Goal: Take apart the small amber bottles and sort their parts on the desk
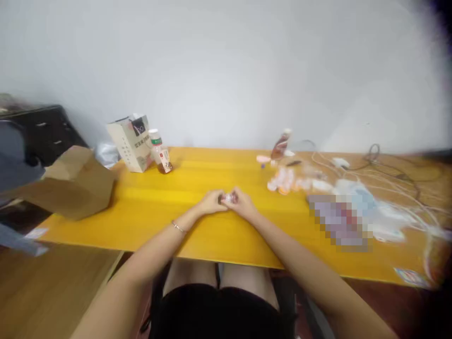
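- Pinkish, shiny small item [230,198], blurred, held between both hands over the yellow, smooth worktop [219,238].
- Left hand [212,203] and right hand [243,204]: fingers of both clamped on the small item.
- Left of and beyond the small item: cream cardboard box [129,148], just beside a white-capped plastic bottle [156,146].
- Right of the small item: blurred pale-pink and white pieces [286,180].

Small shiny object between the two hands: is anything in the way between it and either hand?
Nothing visible is: the left hand and right hand meet at the small shiny object, over the yellow table. The white-capped bottle stands well off to the left.
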The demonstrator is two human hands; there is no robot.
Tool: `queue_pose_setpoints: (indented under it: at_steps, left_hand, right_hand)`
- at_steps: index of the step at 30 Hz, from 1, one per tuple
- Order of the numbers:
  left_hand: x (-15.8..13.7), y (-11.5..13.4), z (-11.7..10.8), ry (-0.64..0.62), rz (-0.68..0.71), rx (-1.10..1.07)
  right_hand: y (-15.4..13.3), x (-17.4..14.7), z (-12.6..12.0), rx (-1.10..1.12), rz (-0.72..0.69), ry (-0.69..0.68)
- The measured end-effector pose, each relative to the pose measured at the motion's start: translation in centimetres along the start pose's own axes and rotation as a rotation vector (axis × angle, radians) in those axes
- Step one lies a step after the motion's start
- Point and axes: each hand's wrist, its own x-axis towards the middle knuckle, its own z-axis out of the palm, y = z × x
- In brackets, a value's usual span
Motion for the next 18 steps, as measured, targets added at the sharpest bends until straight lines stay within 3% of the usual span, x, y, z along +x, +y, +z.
queue_pose_setpoints:
  at_steps: [4, 7, 10, 15, 18]
  left_hand:
    - [0.1, -0.03, 0.04, -0.014, 0.043, 0.044]
    - [0.24, -0.01, 0.0, -0.009, 0.073, 0.089]
    - [0.38, 0.1, -0.03, -0.014, 0.079, 0.117]
    - [0.48, 0.25, 0.17, -0.004, 0.09, 0.147]
    - [0.5, 0.08, 0.32, 0.006, 0.12, 0.147]
  right_hand:
    - [0.23, -0.15, -0.08, 0.095, -0.108, -0.09]
    - [0.54, -0.16, -0.35, 0.103, -0.194, -0.064]
    - [0.81, -0.13, -0.51, 0.007, -0.157, 0.008]
    - [0.57, -0.23, -0.4, -0.105, -0.06, -0.027]
    - [0.09, -0.36, -0.62, -0.14, -0.143, -0.054]
